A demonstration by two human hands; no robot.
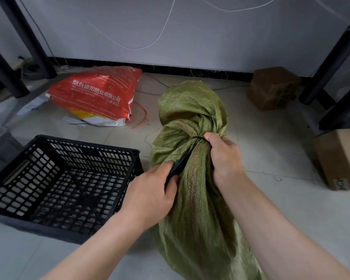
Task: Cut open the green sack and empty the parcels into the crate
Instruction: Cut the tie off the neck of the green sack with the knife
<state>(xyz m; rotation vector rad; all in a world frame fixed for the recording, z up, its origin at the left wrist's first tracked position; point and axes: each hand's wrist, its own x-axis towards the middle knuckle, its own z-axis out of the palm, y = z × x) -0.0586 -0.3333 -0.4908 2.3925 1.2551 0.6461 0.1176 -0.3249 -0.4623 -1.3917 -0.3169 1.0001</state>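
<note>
A green woven sack (192, 209) stands on the floor in front of me, its neck bunched and bound by a thin black tie (197, 137). My right hand (223, 158) grips the gathered neck just below the tie. My left hand (152, 190) is shut on a dark cutting tool (180, 164) with a green handle; its tip points up towards the tie. The black plastic crate (65, 184) sits to the left of the sack and looks empty. The parcels are hidden inside the sack.
A red and white printed sack (95, 96) lies on the floor behind the crate. Cardboard boxes stand at the back right (273, 87) and the right edge (339, 158). Dark shelf legs (331, 63) rise on both sides. The wall runs across the back.
</note>
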